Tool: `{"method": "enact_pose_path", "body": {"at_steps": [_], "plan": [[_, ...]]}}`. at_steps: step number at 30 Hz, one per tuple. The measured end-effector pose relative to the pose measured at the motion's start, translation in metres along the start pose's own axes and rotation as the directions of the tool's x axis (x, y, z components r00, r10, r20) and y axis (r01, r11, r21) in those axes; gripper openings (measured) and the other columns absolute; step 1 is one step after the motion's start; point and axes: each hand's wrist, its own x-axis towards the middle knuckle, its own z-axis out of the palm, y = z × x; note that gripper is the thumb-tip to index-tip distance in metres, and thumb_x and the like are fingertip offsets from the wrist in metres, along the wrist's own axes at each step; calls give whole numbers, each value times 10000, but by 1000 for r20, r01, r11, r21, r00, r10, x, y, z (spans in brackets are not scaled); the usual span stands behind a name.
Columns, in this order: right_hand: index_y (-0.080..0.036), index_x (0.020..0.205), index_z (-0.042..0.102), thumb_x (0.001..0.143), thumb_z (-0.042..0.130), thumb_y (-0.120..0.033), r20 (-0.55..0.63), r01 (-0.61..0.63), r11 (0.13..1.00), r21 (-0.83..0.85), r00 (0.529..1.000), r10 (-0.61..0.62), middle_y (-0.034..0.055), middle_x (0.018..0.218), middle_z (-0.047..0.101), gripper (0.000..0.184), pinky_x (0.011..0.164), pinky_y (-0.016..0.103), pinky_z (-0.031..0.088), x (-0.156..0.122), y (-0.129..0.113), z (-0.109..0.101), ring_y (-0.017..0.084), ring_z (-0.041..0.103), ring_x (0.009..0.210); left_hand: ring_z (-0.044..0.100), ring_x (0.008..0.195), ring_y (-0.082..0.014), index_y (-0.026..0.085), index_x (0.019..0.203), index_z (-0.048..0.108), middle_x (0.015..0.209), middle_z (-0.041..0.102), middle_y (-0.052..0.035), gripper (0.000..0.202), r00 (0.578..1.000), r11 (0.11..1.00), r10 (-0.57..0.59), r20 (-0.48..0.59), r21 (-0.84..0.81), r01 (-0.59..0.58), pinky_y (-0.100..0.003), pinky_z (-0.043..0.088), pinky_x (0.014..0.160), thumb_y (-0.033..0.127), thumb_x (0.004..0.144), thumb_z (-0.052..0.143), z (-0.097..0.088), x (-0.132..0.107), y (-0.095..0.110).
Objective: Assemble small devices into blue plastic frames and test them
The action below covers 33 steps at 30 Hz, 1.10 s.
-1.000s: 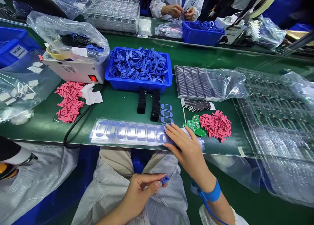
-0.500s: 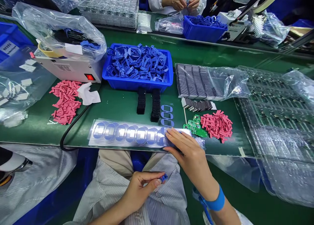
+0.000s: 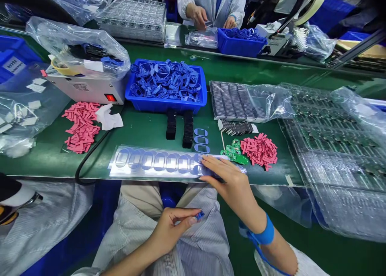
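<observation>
My left hand (image 3: 170,230) is over my lap, thumb and index finger pinching a small blue plastic part (image 3: 199,215), mostly hidden by the fingertips. At the table's front edge, my right hand (image 3: 230,181) rests on the right end of a clear strip of oval stickers (image 3: 147,162). Its fingers are stretched out over the last ovals, with the thumb apart at the strip's lower edge. A blue band (image 3: 265,231) circles that wrist. Just beyond the fingers lie several loose oval rings (image 3: 201,140) and green circuit boards (image 3: 238,153).
Behind the strip stand a blue bin (image 3: 165,104) of blue plastic parts and two rows of black pieces (image 3: 187,131). Pink strips lie in a left pile (image 3: 81,125) and a right pile (image 3: 261,149). Clear trays (image 3: 337,155) fill the right side. A co-worker's hands (image 3: 199,17) are across the table.
The view has shifted slightly. My hands keep nearly the same places, the left still holding the blue part. Across the table, the co-worker's hands have moved apart.
</observation>
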Motion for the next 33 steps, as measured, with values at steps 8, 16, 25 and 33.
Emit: {"method": "enact_pose_path", "body": {"at_steps": [8,16,25,33], "plan": [[-164,1165,593,897,548,-247,5,31,996,-82,1000,-31,95,1159,657,285,868,398,530,1,-6,2,231,621,1081,716,888,-284,215,931,753,948,762,-99,341,1000,1000,-4,-14,-25,3,-419,531,873,467,709,699,0,3,-4],[-134,1144,612,909,508,-176,-29,120,979,-163,992,-126,123,1127,667,261,826,359,559,3,-11,0,232,648,1033,728,842,-281,204,915,756,905,769,-101,393,1000,998,-14,4,-62,14,-409,551,828,508,670,712,2,11,-2],[-218,1090,649,872,576,-301,43,-243,854,460,967,252,64,1045,709,245,834,376,572,11,23,-10,226,683,948,729,838,-274,204,922,752,896,774,-102,390,999,990,40,-2,-132,-40,-407,556,821,501,672,717,5,4,14],[-267,1108,611,895,462,-486,30,-231,477,848,919,392,113,1011,707,340,756,444,589,-10,-25,-25,277,678,945,726,842,-250,224,869,773,807,789,-66,424,992,985,112,-54,-123,-118,-460,295,1101,567,624,718,1,5,19]]}}
